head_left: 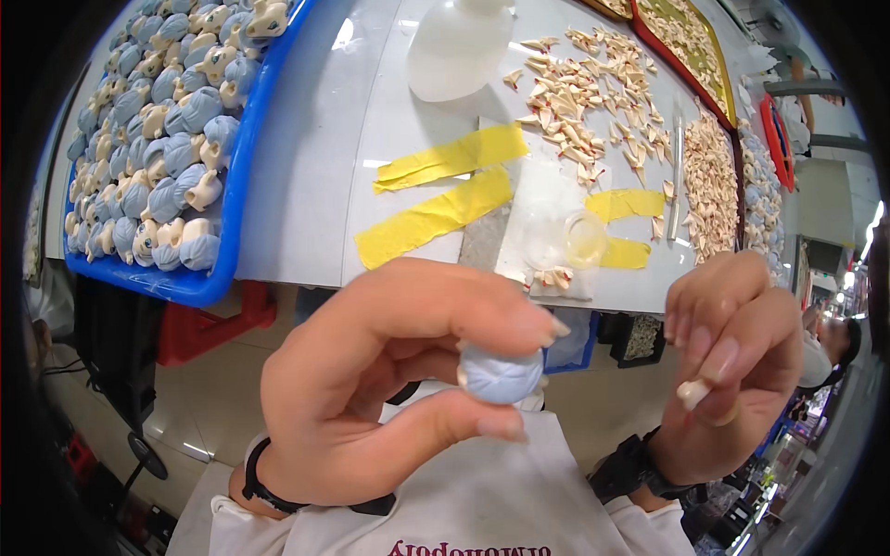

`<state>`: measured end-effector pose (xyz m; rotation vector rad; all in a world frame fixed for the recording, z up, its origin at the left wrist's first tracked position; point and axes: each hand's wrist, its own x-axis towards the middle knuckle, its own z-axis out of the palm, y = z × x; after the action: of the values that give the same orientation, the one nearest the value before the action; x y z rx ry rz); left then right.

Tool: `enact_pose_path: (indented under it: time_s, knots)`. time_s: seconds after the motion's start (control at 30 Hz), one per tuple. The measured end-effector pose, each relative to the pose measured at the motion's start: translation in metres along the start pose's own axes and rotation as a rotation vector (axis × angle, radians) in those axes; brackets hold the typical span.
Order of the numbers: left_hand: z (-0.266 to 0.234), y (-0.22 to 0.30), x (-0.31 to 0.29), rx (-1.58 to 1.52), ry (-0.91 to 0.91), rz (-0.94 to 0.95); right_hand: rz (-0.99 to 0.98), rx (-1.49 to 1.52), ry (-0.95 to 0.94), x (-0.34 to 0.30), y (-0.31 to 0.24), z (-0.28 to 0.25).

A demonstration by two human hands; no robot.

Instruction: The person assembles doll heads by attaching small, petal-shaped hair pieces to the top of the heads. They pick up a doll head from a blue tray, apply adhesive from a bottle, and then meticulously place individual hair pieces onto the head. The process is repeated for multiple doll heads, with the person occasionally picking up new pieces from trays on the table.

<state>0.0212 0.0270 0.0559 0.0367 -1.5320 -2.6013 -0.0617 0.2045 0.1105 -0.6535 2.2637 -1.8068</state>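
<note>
Pinching a small pale-blue doll head (pixel 502 373) between thumb and forefinger, the left hand (pixel 389 389) holds it up above the lap, its ribbed hair side facing the camera; its long axis cannot be told, as it reads round. The right hand (pixel 732 361) grips a tiny cream ear piece (pixel 692 393) at its fingertips, tip pointing left towards the head. This looks like a fitting step; joining them calls for close alignment. Beyond lie the white table (pixel 315 185), yellow tape strips (pixel 436 218) and a blue tray of heads (pixel 227 232).

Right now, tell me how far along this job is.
Done: the blue tray is packed with blue-and-cream heads. In hand: left hand pinches a blue head; right hand holds a small cream piece. Left: many loose cream pieces on the table.
</note>
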Motion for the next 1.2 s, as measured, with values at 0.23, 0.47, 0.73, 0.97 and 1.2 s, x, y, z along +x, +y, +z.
enact_pose_path:
  time_s: [0.23,0.47,0.73,0.97,1.2]
  knots:
    - [-0.010,-0.005,0.012,0.330,-0.318,0.207,-0.047,0.077,0.044,-0.019,0.010,0.013]
    - [0.003,0.002,0.006,0.441,-0.163,0.203,-0.298,0.057,-0.078,-0.026,0.038,0.014]
    - [0.009,0.006,0.003,0.703,-0.142,0.356,-0.389,-0.283,-0.064,-0.020,0.009,0.027]
    - [-0.001,0.005,0.019,0.742,-0.166,0.370,-0.369,-0.231,-0.097,-0.004,0.013,0.019]
    - [-0.013,0.007,0.005,0.426,0.185,0.158,-0.029,-0.692,-0.042,0.064,0.036,-0.050]
